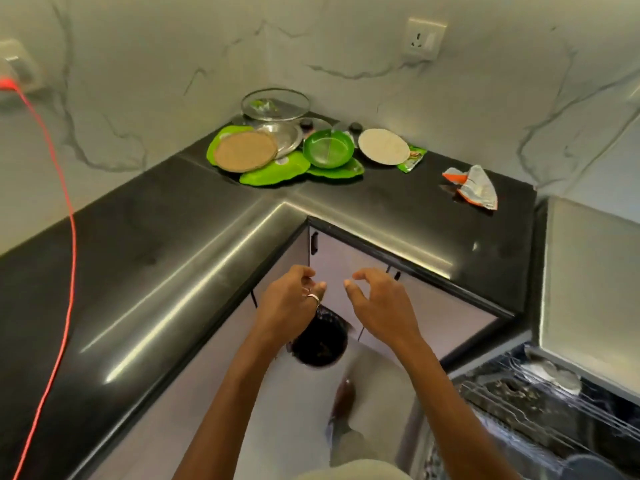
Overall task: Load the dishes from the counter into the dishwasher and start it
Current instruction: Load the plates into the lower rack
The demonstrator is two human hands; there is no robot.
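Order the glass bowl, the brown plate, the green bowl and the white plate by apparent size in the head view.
1. glass bowl and brown plate: they look about alike, so I do not rank them; the bowl stands farther from the camera.
2. green bowl and white plate: both smaller, and also about alike.

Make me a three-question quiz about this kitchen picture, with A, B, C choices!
1. Where is the pile of dishes?
A) in the corner of the counter
B) on the floor
C) in a sink

2. What colour is the cable on the left?
A) blue
B) red
C) white

3. What do the left hand and right hand hold?
A) a plate
B) a cup
C) nothing

Answers:
1 A, the dishes sit where the two counter runs meet by the wall.
2 B, it hangs reddish-orange over the counter.
3 C, the fingers of both curl loosely in the air around nothing.
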